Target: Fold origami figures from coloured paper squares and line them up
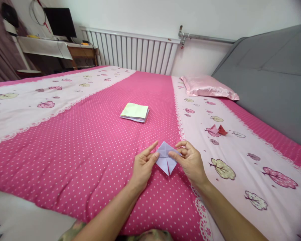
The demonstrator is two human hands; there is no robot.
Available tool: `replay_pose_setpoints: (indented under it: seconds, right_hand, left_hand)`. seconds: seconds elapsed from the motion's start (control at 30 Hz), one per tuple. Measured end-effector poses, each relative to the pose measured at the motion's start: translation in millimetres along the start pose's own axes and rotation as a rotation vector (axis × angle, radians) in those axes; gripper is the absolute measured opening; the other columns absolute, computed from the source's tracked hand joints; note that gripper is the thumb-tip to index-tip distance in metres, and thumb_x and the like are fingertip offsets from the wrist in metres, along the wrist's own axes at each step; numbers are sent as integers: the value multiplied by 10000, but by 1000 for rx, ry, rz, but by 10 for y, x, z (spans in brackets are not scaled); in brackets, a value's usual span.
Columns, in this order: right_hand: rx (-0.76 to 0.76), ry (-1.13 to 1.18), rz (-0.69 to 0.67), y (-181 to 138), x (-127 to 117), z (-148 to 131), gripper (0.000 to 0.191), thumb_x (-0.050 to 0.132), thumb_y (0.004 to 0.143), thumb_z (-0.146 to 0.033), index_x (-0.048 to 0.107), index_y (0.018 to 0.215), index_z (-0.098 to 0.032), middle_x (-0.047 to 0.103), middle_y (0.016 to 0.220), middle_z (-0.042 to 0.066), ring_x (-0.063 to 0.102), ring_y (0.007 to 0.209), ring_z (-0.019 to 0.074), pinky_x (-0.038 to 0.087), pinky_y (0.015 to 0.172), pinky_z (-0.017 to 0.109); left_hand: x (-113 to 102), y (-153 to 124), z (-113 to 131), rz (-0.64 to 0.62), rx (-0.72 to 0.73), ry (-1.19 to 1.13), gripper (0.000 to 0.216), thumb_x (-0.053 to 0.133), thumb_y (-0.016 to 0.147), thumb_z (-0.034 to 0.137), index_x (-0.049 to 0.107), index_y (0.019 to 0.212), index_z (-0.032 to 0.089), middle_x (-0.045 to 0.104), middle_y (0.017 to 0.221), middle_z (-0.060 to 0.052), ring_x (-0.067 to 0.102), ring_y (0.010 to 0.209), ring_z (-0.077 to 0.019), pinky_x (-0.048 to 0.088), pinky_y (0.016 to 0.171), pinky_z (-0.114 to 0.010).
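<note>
Left hand [142,165]: pinched the left corner of a lilac folded paper [165,154], thumb on its face, forefinger stretched out past the edge.

Right hand [192,163]: gripped the same paper at its right corner, thumb flat on the face, fingers bent behind.

Lilac folded paper: diamond-shaped, split up the middle of its lower point, set toward the near edge of the bed [102,140]; whether it touched the bedding could not be told.

Handling note: good work here, by judgement, called for even thumb pressure, the two lower flaps matched along the split, sharp corners, and each crease pressed from the centre outward (paper so thin-looking probably took stray creases easily).

Paper stack [134,110]: pale green sheet uppermost, farther toward the bed's far edge.

Pink folded piece [213,130] and red folded piece [222,130]: side by side, toward the bed's right edge.

Pillow [208,87]: pink, glossy, at the far right corner.
</note>
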State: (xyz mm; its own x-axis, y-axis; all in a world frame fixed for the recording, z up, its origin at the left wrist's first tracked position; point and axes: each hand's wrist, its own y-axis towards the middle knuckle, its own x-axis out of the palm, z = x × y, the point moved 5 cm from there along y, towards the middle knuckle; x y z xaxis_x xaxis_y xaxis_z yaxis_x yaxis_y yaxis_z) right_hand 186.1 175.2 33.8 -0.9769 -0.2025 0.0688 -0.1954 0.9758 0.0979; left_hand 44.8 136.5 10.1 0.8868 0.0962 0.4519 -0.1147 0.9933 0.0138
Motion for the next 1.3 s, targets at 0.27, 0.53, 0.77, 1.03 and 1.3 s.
replay_pose_setpoints:
  seconds: [0.27, 0.53, 0.77, 1.03, 1.3]
  right_hand:
    - [62, -78, -96, 58, -24, 23, 239, 710, 677, -334, 695, 848, -168, 717, 746, 44, 661, 698, 180, 517, 652, 279]
    - [103, -82, -199, -4, 104, 76, 211, 716, 673, -333, 697, 797, -164, 713, 728, 38, 650, 648, 159, 510, 604, 256]
    - [96, -20, -118, 7, 59, 81, 286, 726, 661, -321, 637, 884, -166, 675, 639, 2, 625, 586, 141, 489, 573, 246]
    - [35, -73, -114, -9, 48, -34, 248, 586, 794, -353, 559, 983, -194, 606, 534, -42, 550, 490, 112, 421, 505, 217]
    - [137, 17, -211, -7, 121, 9, 384, 636, 750, -368, 485, 1057, -194, 640, 644, -13, 601, 586, 137, 459, 571, 242]
  left_hand:
    - [33, 8, -11, -22, -51, 83, 244, 673, 710, 321, 702, 829, 111, 698, 711, -73, 623, 631, -158, 469, 644, -260]
    - [34, -16, -70, -19, -99, 140, 277, 703, 658, 378, 629, 641, 112, 578, 535, 1, 476, 453, -76, 327, 439, -183]
    - [-19, -4, -42, 60, -45, 124, 309, 628, 727, 413, 623, 643, 115, 546, 532, 8, 447, 470, -77, 329, 470, -188]
    - [10, -17, -44, 70, -73, 63, 317, 643, 712, 411, 636, 609, 112, 566, 508, -6, 466, 464, -93, 351, 475, -199]
    - [-36, 8, -65, 80, -90, 6, 313, 631, 732, 413, 645, 649, 112, 586, 524, -8, 484, 463, -98, 360, 476, -207]
